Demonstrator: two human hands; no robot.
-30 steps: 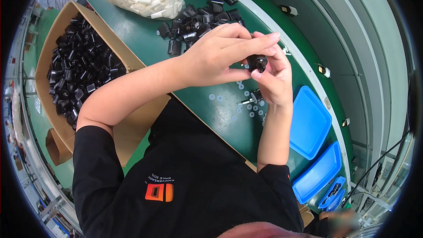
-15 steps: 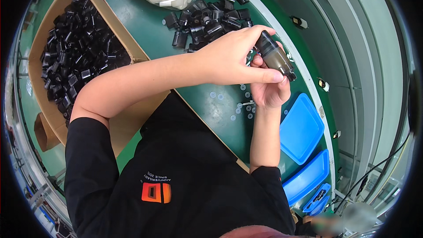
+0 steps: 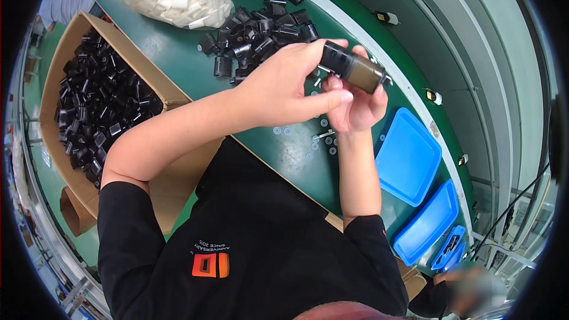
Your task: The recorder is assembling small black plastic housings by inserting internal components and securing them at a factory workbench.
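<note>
Well, the dark tube (image 3: 355, 70) is up in the air between the two hands, lying tilted, with a black end and a smoky brown end you can partly see through. It looks like hard plastic, so it is probably light and stiff and won't squash. The shiny sides could be slippery, and a bad drop might crack the see-through part. The best place to hold it is likely around the middle, leaving the small knobby tip alone. The left hand (image 3: 287, 77) is bent around the black end, pinching it, with its thumb reaching over to the other hand. The right hand (image 3: 355, 112) sits under the tube, palm up, fingers half curled; I can't tell how hard it grips. Below them, little pale discs (image 3: 315, 147) lie on the green table (image 3: 284, 163). Farther out are a pile of black parts (image 3: 242, 51), a clear bag of white pieces (image 3: 178, 0), and a blue tray (image 3: 409, 157).
</note>
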